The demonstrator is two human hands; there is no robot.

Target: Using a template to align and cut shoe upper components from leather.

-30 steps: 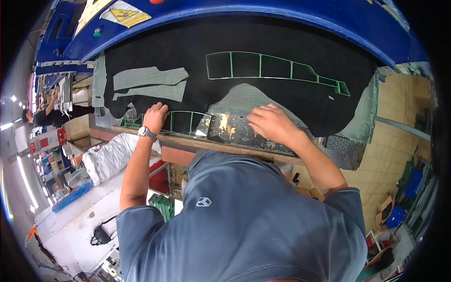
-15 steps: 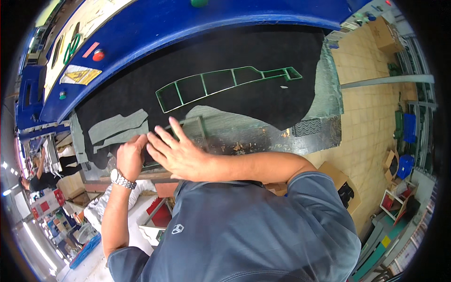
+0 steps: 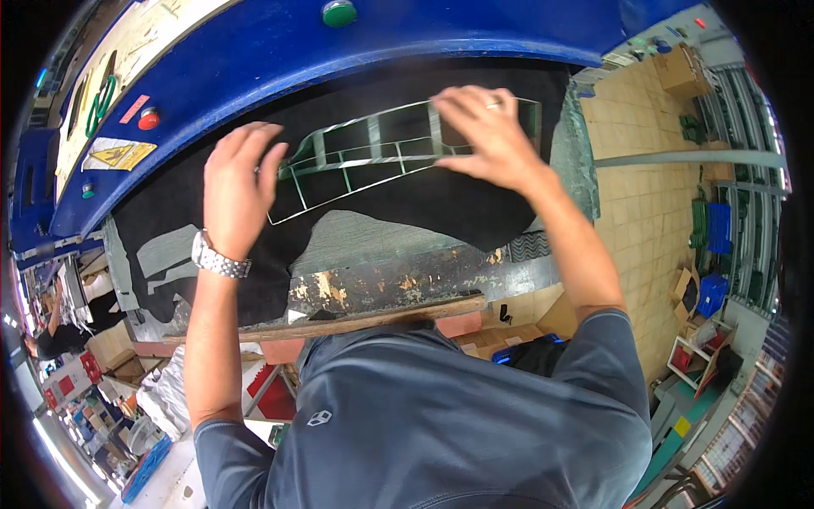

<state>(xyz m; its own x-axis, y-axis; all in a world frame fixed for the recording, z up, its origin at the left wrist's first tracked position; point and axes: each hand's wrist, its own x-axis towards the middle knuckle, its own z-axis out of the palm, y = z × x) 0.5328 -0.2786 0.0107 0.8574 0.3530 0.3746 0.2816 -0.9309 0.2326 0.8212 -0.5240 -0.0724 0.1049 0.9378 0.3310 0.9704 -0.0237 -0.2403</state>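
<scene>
A steel cutting die (image 3: 375,136), a long outline frame with crossbars, is held over the black sheet material (image 3: 292,254). My right hand (image 3: 490,140) grips its wider right part, fingers over the far edge and thumb at the near edge. My left hand (image 3: 237,182) is at the die's narrow left end with fingers curled round it; the exact grip is partly hidden. Below and partly covered by it, a green-edged cutting die (image 3: 346,176) lies on the black sheet. Cut-out gaps in the sheet show a grey-green layer (image 3: 365,237) underneath.
A blue machine beam (image 3: 407,34) with a green button (image 3: 339,13) and a red button (image 3: 148,119) spans the far side. Green-handled scissors (image 3: 100,106) lie at far left. A wooden strip (image 3: 407,316) edges the table. Cartons stand right, and a person (image 3: 59,327) at left.
Both hands have moved apart and away from me, bringing the second die from the near edge up over the lying one. The view has shifted slightly.
</scene>
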